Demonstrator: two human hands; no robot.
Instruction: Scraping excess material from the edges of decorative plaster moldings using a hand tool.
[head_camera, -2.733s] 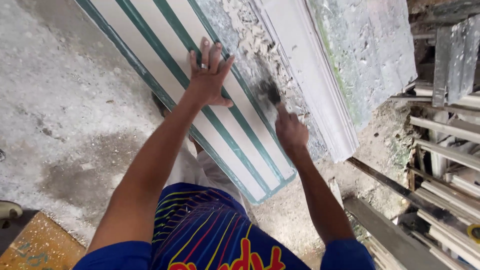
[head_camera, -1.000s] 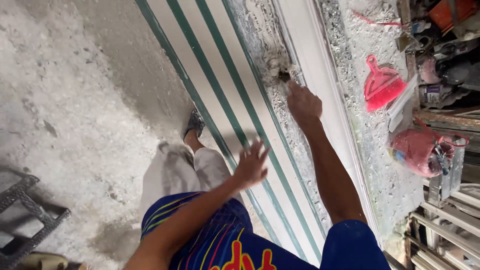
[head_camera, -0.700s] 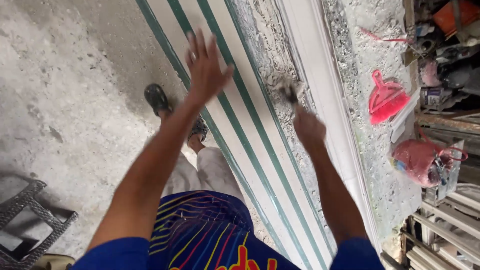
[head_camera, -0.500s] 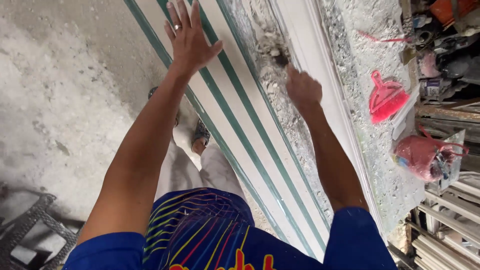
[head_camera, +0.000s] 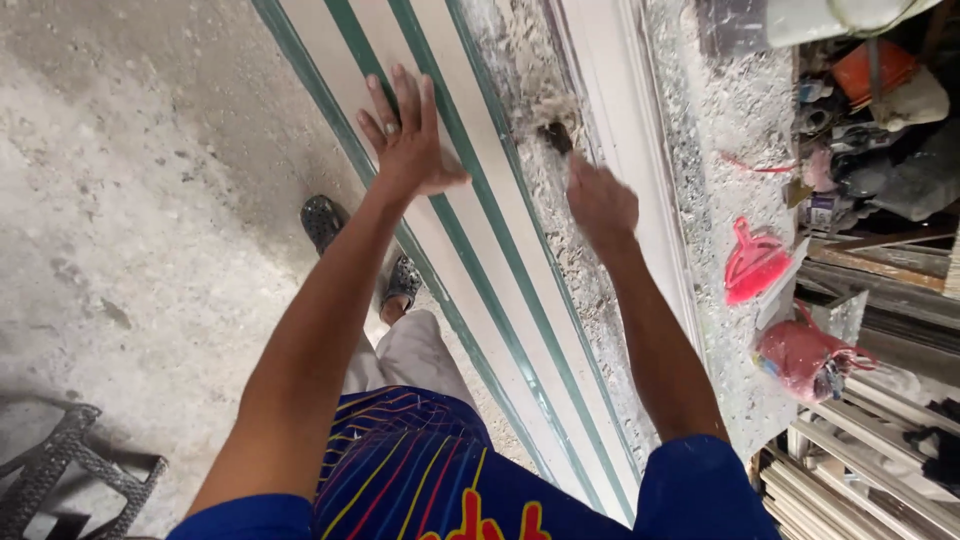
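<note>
Left hand: the left hand lies flat and open, fingers spread, palm pressed on the striped panel; its grip closes on nothing.
Right hand: the right hand is blurred, fingers curled around the handle of a small dark brush; its grip is closed on the brush, whose head sticks out just beyond the knuckles.
Brush: its tip touches the dusty strip, a grey band of crumbled debris running along the panel, just on the right hand's side of the last green stripe.
Striped panel: long, pale, with green stripes, lying slantwise on the surface, under the left palm and beside the right grip.
White moulding: a long pale profile just past the right grip, on the far side of the dusty strip.
Dustpan: pink, well to the right of the right hand, on the debris-covered surface.
Bag: reddish, tied, near the dustpan, towards the body.
Floor: rough grey concrete left of the left hand; one dark shoe shows below that arm.
</note>
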